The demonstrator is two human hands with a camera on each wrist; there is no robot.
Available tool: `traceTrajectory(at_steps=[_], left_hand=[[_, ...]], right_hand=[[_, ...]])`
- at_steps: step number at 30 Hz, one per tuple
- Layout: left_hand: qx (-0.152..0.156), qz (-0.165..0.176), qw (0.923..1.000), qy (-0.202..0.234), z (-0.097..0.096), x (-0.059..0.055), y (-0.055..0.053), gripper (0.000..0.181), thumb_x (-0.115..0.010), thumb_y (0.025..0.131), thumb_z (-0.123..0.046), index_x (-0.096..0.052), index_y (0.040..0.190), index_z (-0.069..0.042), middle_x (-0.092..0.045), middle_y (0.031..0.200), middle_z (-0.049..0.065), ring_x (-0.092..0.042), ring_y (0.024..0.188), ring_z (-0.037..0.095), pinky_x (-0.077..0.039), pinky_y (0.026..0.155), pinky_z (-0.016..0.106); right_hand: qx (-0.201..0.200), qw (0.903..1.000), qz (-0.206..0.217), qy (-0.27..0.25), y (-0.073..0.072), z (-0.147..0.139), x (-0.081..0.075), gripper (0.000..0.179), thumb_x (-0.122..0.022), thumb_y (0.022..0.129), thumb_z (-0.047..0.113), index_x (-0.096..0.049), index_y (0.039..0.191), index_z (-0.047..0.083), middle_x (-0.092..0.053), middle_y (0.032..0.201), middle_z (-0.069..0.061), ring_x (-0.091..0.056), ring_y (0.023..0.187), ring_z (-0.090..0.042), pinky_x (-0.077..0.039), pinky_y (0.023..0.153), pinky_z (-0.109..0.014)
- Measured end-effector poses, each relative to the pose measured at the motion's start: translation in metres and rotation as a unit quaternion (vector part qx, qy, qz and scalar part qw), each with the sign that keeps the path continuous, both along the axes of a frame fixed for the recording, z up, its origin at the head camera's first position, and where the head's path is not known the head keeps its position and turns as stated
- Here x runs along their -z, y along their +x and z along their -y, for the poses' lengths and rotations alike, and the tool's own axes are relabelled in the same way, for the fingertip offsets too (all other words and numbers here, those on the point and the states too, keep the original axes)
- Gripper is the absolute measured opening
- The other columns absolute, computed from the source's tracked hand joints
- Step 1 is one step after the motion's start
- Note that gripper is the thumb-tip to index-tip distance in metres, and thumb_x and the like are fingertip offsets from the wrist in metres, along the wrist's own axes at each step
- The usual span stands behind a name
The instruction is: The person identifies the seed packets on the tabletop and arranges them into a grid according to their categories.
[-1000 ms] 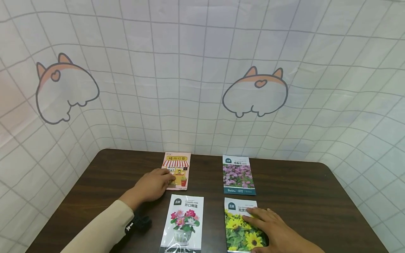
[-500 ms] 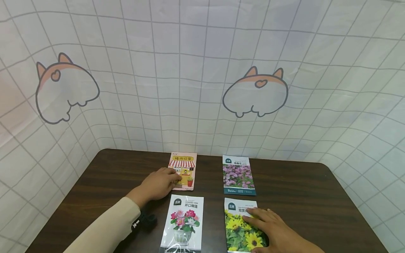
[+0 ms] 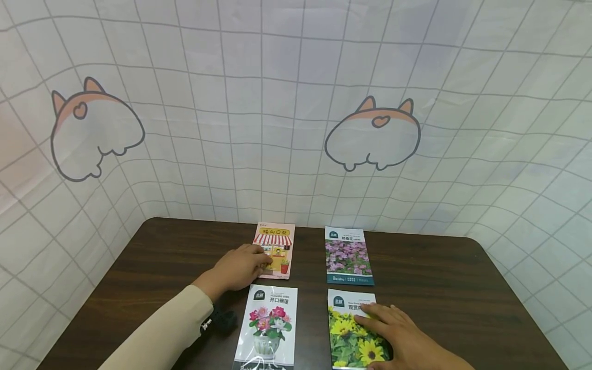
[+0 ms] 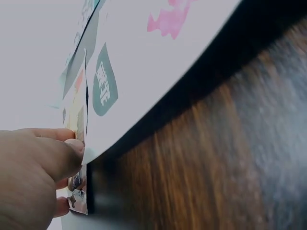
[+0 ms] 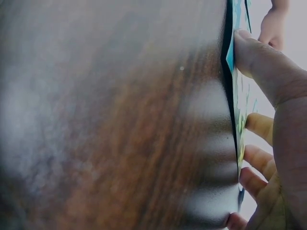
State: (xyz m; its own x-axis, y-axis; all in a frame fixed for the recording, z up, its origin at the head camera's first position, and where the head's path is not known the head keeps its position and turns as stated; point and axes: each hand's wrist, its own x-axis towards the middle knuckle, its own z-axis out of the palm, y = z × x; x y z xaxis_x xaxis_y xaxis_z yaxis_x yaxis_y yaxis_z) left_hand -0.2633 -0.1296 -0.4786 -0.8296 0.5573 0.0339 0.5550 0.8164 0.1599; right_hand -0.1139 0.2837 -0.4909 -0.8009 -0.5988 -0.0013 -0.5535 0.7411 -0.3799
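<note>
In the head view my left hand [image 3: 238, 267] lies on the left part of a pink seed packet [image 3: 279, 257] with a striped shop awning. Its fingertips press the packet flat on the table; the left wrist view shows the thumb [image 4: 67, 155] at the packet's near end. My right hand [image 3: 398, 334] rests spread on the right side of a seed packet with yellow flowers [image 3: 344, 334]. In the right wrist view its fingers [image 5: 259, 160] touch the packet's face, and the thumb [image 5: 249, 52] lies at the near edge. The hands partly cover both packets.
A white seed packet with pink flowers in a pot [image 3: 268, 324] lies in front of the pink one. Behind the yellow-flower packet lies a purple-flower packet [image 3: 349, 257]. A white grid-patterned cloth [image 3: 296, 154] hangs around the dark wooden table [image 3: 439, 277].
My left hand has slid the pink packet to the right across the table, towards the purple-flower packet. My right hand and the other packets have stayed in place.
</note>
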Motion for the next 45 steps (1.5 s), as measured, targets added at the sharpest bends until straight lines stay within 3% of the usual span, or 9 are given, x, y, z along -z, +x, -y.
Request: traceTrajectory(at_steps=[13, 25, 36, 40, 43, 45], left_hand=[[0.0, -0.002, 1.0, -0.001, -0.012, -0.002, 0.0, 0.03, -0.065, 0.101, -0.025, -0.071, 0.13, -0.024, -0.061, 0.132, 0.004, -0.054, 0.127, 0.028, -0.048, 0.101, 0.053], [-0.005, -0.002, 1.0, -0.004, -0.024, -0.002, 0.002, 0.031, -0.066, 0.1, -0.027, -0.071, 0.131, -0.025, -0.061, 0.131, 0.004, -0.054, 0.126, 0.026, -0.048, 0.102, 0.053], [-0.008, -0.002, 1.0, 0.005, -0.019, 0.0, 0.0, 0.032, -0.067, 0.1, -0.029, -0.071, 0.132, -0.027, -0.06, 0.133, 0.002, -0.052, 0.128, 0.025, -0.047, 0.101, 0.055], [-0.009, 0.005, 0.9997, 0.021, -0.017, -0.001, 0.002, 0.032, -0.064, 0.102, -0.028, -0.069, 0.133, -0.025, -0.058, 0.138, 0.003, -0.051, 0.132, 0.027, -0.045, 0.105, 0.056], [-0.01, 0.004, 0.9993, 0.035, -0.015, -0.002, 0.005, 0.033, -0.063, 0.102, -0.028, -0.068, 0.135, -0.024, -0.056, 0.142, 0.005, -0.047, 0.136, 0.028, -0.042, 0.108, 0.056], [-0.009, -0.004, 0.999, 0.042, -0.012, -0.003, 0.008, 0.033, -0.063, 0.103, -0.027, -0.067, 0.135, -0.023, -0.056, 0.143, 0.005, -0.046, 0.138, 0.028, -0.042, 0.109, 0.055]], right_hand=[[-0.002, 1.0, 0.0, -0.003, 0.0, 0.0, -0.001, 0.081, -0.063, 0.086, 0.073, -0.049, 0.154, 0.03, -0.041, 0.159, -0.005, -0.041, 0.142, -0.039, -0.029, 0.108, -0.073], [-0.012, 0.9993, -0.035, -0.007, 0.001, -0.001, 0.0, 0.08, -0.065, 0.086, 0.071, -0.049, 0.153, 0.031, -0.043, 0.158, -0.003, -0.042, 0.142, -0.036, -0.031, 0.105, -0.073], [-0.038, 0.997, -0.066, -0.015, -0.001, -0.002, 0.001, 0.081, -0.068, 0.088, 0.067, -0.047, 0.155, 0.027, -0.043, 0.158, -0.006, -0.044, 0.14, -0.034, -0.034, 0.103, -0.073], [-0.032, 0.9975, -0.06, -0.018, 0.0, -0.002, 0.002, 0.081, -0.068, 0.088, 0.066, -0.046, 0.156, 0.028, -0.042, 0.159, -0.005, -0.043, 0.141, -0.034, -0.026, 0.117, -0.061], [-0.029, 0.9979, -0.055, -0.018, 0.0, -0.002, 0.002, 0.081, -0.068, 0.088, 0.066, -0.046, 0.156, 0.028, -0.042, 0.159, -0.005, -0.043, 0.141, -0.035, -0.026, 0.117, -0.061], [-0.03, 0.998, -0.054, -0.015, 0.0, -0.002, 0.001, 0.082, -0.068, 0.087, 0.067, -0.046, 0.156, 0.027, -0.042, 0.158, -0.006, -0.044, 0.14, -0.035, -0.031, 0.11, -0.068]])
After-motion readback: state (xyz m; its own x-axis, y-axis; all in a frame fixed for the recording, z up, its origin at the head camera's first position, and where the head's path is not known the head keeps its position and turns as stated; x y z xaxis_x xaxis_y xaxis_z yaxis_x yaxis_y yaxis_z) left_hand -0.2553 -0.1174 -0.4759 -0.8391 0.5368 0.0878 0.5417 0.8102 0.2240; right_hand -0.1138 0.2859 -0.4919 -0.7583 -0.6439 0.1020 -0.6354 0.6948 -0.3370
